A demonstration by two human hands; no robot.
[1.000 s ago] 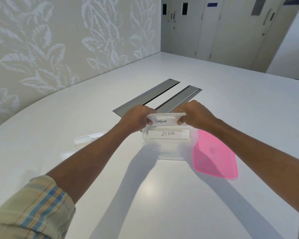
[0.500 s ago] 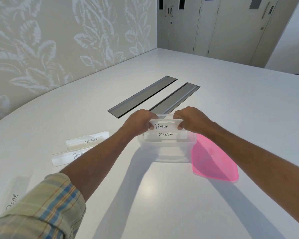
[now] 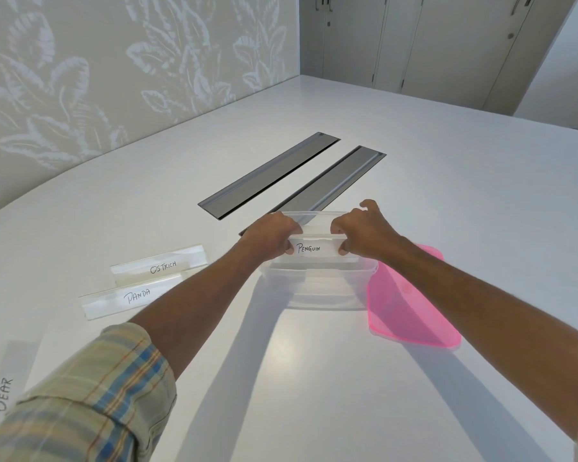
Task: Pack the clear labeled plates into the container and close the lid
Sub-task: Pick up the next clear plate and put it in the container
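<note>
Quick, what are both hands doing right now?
Left hand: pinching one end of the PENGUIN plate.
Right hand: pinching its other end.

Four clear labeled plates, one container, one lid, two hands.
Plates: PENGUIN plate, OSTRICH plate, PANDA plate and a fourth plate with a label ending EAR; one clear container; one pink lid; two grey table slots; one left hand, one right hand.

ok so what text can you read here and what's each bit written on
"PENGUIN": held plate, at the container rim
"OSTRICH": far plate on the table
"PANDA": middle plate, nearer than it
"DEAR" or "BEAR", first letter unclear: near-left plate
Nothing else legible.
</note>
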